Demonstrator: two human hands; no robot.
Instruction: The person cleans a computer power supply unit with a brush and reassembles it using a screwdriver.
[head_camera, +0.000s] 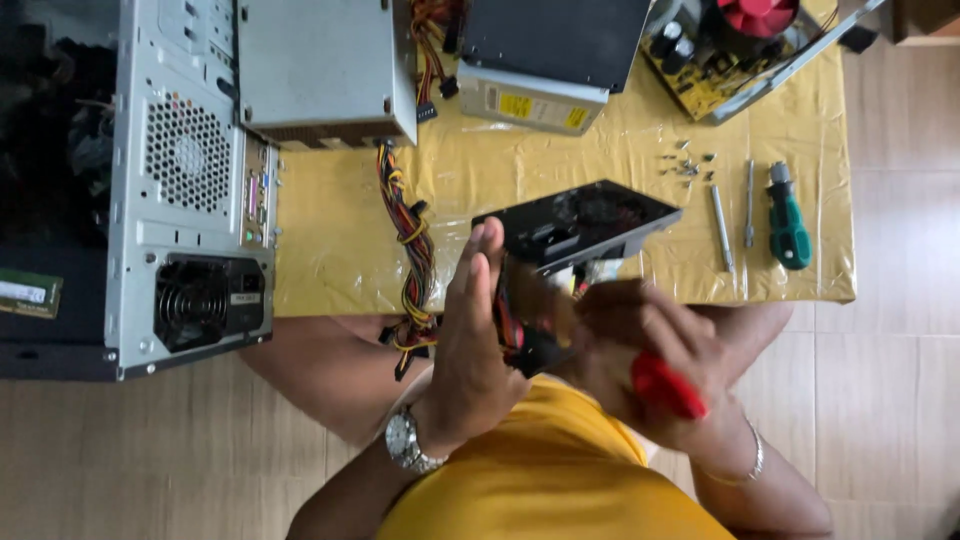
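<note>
Single head-worn view, aimed steeply down, close over the hands; table (340, 240) seen beyond, floor around.

The right hand (650, 350) is smeared by motion blur, so its grip on the red handle (668, 386) cannot be judged. The lower part of the black power supply (575, 225) is hidden behind the left hand (470, 340). The computer case (190, 190), a second power supply (550, 60) and a circuit board (700, 70) are cut off by the top edge. The screws (686, 163) are too small to be counted.
</note>
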